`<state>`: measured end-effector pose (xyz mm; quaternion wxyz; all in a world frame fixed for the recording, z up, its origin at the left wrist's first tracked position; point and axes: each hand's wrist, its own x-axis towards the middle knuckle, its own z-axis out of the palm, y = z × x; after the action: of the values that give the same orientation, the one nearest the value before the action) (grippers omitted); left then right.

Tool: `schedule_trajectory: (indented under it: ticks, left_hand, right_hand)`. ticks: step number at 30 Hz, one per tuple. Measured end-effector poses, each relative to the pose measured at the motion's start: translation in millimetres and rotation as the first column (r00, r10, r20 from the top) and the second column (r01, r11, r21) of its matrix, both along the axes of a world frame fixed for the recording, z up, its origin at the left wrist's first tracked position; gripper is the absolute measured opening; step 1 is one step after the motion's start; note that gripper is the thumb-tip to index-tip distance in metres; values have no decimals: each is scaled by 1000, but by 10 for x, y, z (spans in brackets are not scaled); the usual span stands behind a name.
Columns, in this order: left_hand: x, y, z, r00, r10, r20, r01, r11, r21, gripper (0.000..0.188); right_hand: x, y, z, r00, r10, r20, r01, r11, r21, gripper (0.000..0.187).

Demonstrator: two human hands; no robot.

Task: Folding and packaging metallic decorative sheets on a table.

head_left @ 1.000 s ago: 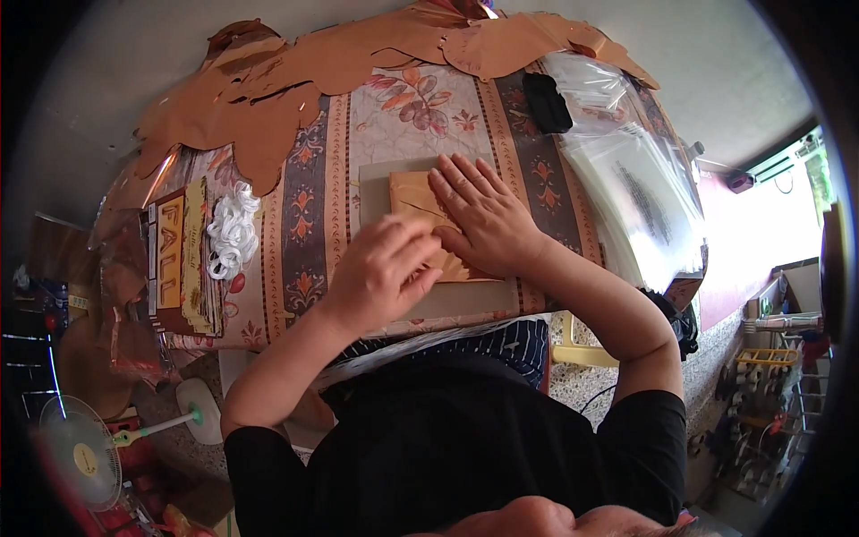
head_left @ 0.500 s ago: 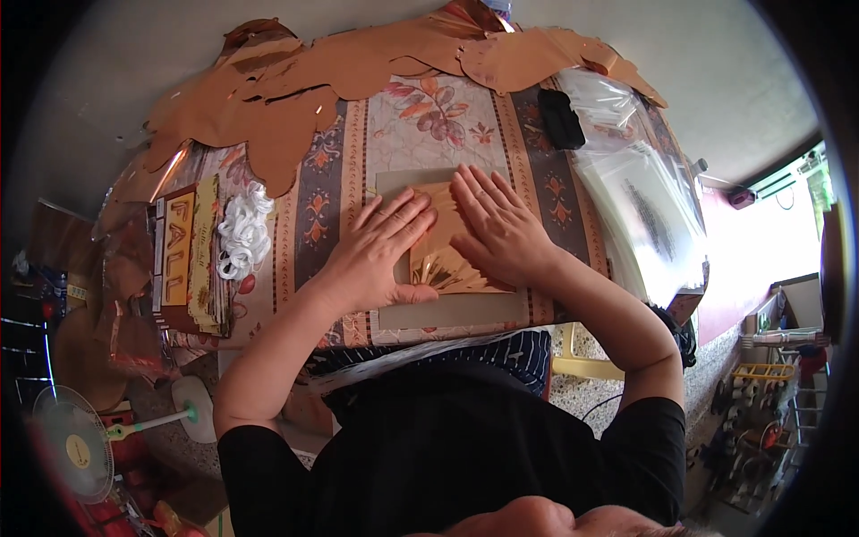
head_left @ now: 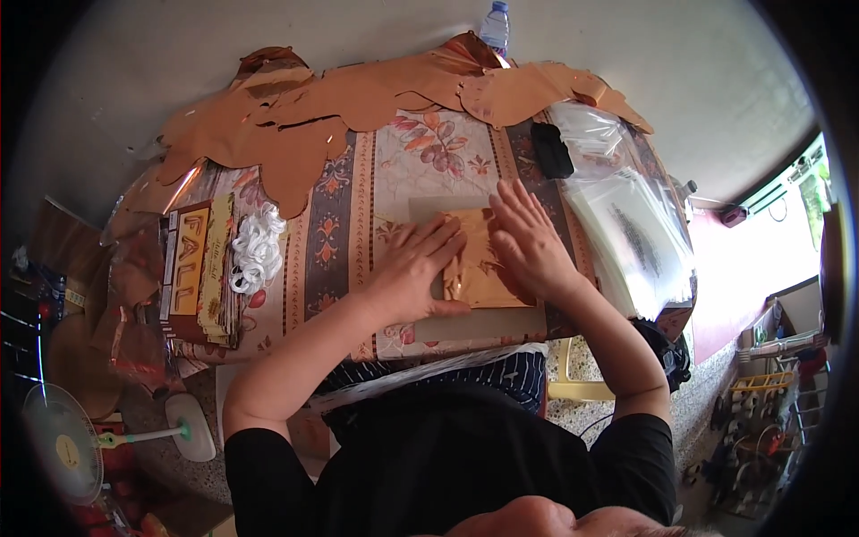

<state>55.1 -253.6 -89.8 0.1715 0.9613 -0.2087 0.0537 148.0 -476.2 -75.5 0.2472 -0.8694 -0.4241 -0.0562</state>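
Observation:
A shiny gold foil piece (head_left: pixel 483 279) lies folded flat over a greyish board (head_left: pixel 428 329) near the table's front edge. My left hand (head_left: pixel 413 271) rests flat on the left side of the foil, fingers stretched out and thumb toward me. Along the foil's right side lies my right hand (head_left: pixel 535 249), its fingers straight and pointing away from me, its palm edge pressing on the gold. Neither hand grips anything. Parts of the foil and the board are hidden under the hands.
Copper-coloured foil sheets (head_left: pixel 367 94) cover the far edge. At left lie stacked packs (head_left: pixel 190 268) and white ribbon (head_left: pixel 258 249). Clear plastic sleeves (head_left: pixel 631 242) and a black case (head_left: pixel 552 152) lie right. A bottle (head_left: pixel 495 29) stands behind; a fan (head_left: pixel 67 445) stands lower left.
Both hands, the foil and the board have shifted right. My right hand has turned more onto its edge. The view has tilted, bringing the whole bottle into sight.

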Motion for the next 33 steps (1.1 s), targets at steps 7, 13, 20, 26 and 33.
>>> schedule_trajectory:
  ticks: [7,13,20,26,33]
  left_hand:
    - [260,-209,-102,998,-47,33,46,999,15,103]
    - [321,24,78,999,-40,-22,36,983,-182,81]
    - [666,-181,340,988,50,146,9,926,-378,21]
    - [1121,-1308,325,833,-339,438,373,928,10,19]
    - [1345,-1818,201,782,-494,380,414,868,275,10]
  right_hand:
    - [55,-16,-159,992,-27,127,50,982,-182,60]
    - [84,-35,-196,982,-25,189,65,976,-207,63]
    - [77,-18,-216,979,-40,199,75,982,-171,63]
    - [187,-22,-515,952,-14,307,50,993,-108,60]
    - [218,-61,-508,949,34,313,-9,997,-81,60]
